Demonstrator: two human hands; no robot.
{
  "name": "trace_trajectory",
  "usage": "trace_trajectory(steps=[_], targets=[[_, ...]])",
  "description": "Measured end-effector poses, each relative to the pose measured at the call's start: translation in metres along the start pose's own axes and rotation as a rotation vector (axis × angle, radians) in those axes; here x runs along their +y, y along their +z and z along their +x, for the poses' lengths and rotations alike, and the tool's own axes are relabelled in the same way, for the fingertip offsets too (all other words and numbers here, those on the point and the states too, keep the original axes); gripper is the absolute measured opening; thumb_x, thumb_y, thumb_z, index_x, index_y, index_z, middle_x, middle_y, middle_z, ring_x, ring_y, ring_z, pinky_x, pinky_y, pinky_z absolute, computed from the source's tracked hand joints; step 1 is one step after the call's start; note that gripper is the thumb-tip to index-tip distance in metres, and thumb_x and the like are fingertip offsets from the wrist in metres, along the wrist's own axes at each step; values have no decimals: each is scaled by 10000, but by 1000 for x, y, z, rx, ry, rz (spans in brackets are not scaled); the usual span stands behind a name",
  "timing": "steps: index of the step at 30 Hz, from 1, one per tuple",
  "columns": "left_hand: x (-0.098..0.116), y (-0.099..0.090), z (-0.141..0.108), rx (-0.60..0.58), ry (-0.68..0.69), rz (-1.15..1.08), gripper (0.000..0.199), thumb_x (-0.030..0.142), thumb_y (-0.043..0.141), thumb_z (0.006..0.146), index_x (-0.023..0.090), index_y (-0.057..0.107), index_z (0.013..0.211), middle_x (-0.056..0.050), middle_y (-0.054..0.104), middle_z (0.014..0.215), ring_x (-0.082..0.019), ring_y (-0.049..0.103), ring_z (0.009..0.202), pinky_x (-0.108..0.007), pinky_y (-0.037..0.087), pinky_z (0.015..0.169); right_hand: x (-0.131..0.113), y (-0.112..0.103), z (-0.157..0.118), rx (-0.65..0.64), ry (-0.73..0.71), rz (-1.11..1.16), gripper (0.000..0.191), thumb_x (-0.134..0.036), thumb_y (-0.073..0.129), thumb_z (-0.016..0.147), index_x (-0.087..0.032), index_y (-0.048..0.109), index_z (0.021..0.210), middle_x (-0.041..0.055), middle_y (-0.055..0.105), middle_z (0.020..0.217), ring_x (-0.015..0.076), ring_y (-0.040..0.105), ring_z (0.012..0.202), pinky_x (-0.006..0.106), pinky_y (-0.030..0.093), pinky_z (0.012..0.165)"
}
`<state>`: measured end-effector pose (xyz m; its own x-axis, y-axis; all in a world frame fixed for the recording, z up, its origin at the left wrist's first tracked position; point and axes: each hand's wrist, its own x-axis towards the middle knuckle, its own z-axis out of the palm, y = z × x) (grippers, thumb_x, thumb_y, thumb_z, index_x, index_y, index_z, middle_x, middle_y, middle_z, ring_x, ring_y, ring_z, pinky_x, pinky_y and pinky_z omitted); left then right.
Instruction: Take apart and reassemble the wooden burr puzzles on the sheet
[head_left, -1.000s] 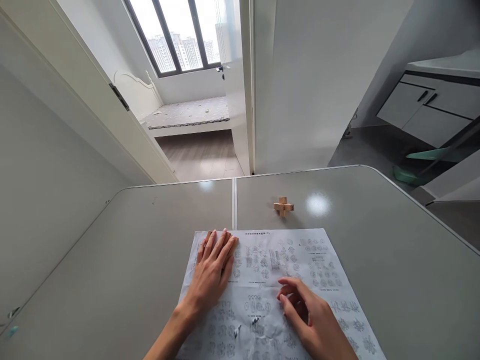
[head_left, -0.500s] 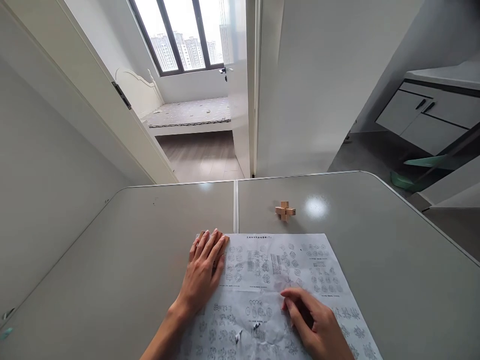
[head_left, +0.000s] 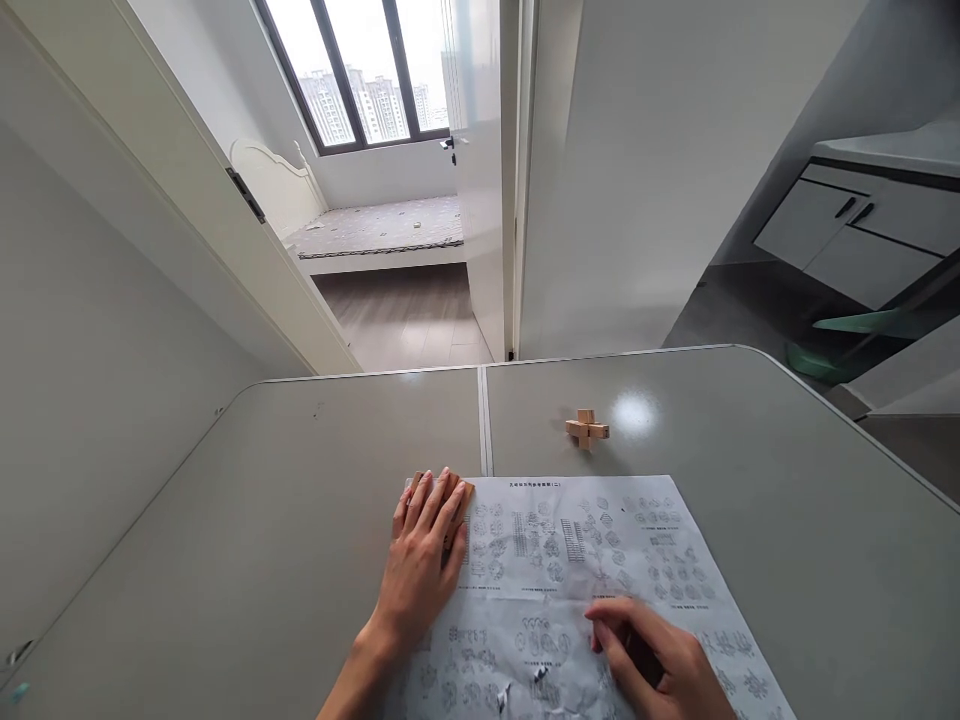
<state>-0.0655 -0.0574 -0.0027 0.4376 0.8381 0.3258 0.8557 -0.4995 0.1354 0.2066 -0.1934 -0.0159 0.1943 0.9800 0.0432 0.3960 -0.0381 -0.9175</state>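
A large printed paper sheet (head_left: pixel 525 580) with rows of small diagrams lies on the grey table. My left hand (head_left: pixel 421 560) rests flat over a brown wooden piece (head_left: pixel 469 492) at the sheet's top left corner, fingers stretched and slightly apart; most of the piece is hidden beneath them. Over the sheet's lower right part is my right hand (head_left: pixel 660 655), its fingers curled in and the thumb near the index finger, with nothing visible between them. Beyond the sheet's top edge stands a small cross-shaped wooden block assembly (head_left: pixel 587 429), touched by neither hand.
The table (head_left: pixel 375 430) has a seam running from its far edge to the sheet. Two small torn spots show low on the paper. Past the table are an open door (head_left: pixel 480 180), a bed (head_left: pixel 382 225) and a white cabinet (head_left: pixel 840 225) at right.
The view has shifted slightly, so table, sheet, block assembly and both hands appear a little further right and lower. Against the sheet, the hands have hardly moved.
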Motion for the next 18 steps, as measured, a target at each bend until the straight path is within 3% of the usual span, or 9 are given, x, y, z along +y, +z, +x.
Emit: trace_trajectory(steps=[4,12,18], targets=[[0,0,0,6,2,-4,671,266,492,1083,375,260,1702,7,383,1735,-298,325,1629,-577,328,1324,-1,-3,1,-6,23,15,404,-589,535,1042,-260,750,955,21,712,720,178,621,561,266,493,526],[1,0,0,-6,3,-3,656,255,482,1088,364,270,1699,3,376,1739,-290,312,1634,-578,317,1324,-1,-14,6,107,104,-8,401,-626,604,997,-258,761,976,19,730,741,169,635,554,248,560,559],[1,0,1,-1,7,7,640,265,484,1086,363,298,1690,-6,402,1727,-291,332,1626,-582,320,1322,-1,-18,6,113,78,-13,421,-642,606,992,-256,773,971,35,736,747,176,644,554,248,560,527]])
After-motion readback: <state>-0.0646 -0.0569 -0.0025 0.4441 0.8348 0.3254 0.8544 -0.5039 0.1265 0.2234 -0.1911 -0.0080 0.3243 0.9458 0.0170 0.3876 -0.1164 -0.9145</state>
